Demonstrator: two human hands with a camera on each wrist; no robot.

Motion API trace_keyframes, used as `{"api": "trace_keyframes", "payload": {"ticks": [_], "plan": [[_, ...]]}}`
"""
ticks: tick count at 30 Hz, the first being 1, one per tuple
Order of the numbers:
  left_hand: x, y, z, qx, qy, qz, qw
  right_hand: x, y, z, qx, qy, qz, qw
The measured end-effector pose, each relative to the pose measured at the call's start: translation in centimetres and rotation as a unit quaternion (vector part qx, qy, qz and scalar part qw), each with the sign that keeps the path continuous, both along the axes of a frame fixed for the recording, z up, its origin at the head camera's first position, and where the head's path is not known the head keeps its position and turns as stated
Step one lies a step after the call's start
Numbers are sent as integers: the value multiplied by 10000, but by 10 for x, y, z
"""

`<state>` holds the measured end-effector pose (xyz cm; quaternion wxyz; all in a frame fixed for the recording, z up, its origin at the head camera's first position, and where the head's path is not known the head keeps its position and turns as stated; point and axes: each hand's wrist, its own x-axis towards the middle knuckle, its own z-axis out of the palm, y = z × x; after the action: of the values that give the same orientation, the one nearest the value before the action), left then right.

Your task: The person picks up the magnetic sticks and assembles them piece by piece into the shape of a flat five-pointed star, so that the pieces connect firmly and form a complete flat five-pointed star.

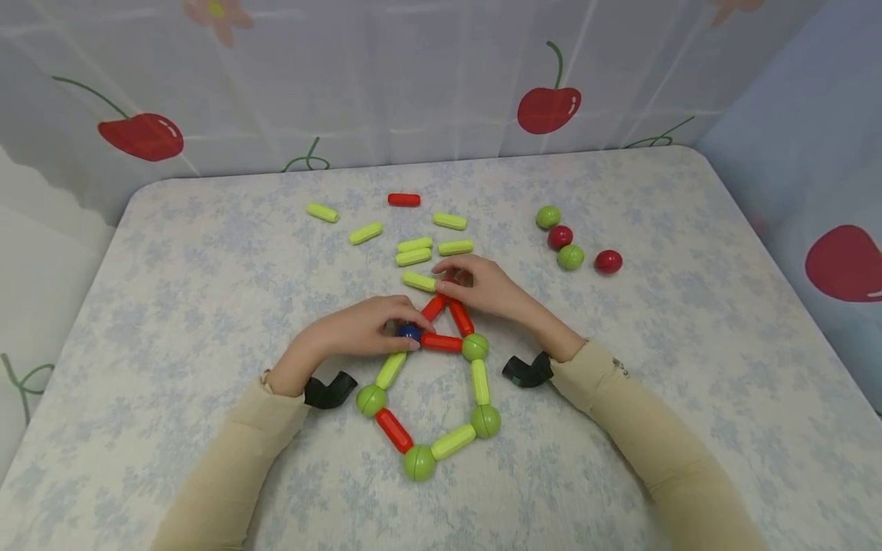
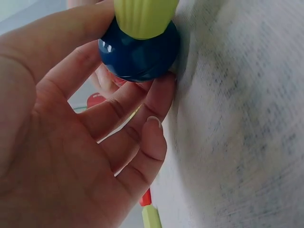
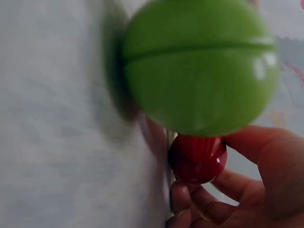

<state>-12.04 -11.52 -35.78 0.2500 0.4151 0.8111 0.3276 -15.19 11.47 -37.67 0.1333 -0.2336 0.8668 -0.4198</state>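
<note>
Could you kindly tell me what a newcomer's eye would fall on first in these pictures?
Probably the house-shaped outline of sticks and balls in the middle of the table, with the left hand holding its blue ball and the right hand gripping the red ball at its peak. Next might come the big printed cherries on the backdrop behind the table.

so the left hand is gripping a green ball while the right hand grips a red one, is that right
Not quite: the ball in the left hand isn't green. The left wrist view shows it is a blue ball. The right hand does grip a red ball.
</note>
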Motion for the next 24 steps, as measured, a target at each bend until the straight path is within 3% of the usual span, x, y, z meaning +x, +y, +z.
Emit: {"api": "trace_keyframes", "payload": {"ticks": [5, 9, 17, 24], "plan": [[1, 1, 0, 48, 33, -54, 10000, -7, -19, 6, 1277, 155, 68, 9917], [2, 0, 1, 85, 84, -28, 9999, -9, -26, 8, 1590, 182, -86, 9871], [3, 0, 1, 52, 112, 49, 9999, -2, -27, 4, 1019, 400, -422, 9931], [4, 2, 1, 166, 104, -66, 9998, -1, -27, -6, 123, 480, -595, 9970]]}}
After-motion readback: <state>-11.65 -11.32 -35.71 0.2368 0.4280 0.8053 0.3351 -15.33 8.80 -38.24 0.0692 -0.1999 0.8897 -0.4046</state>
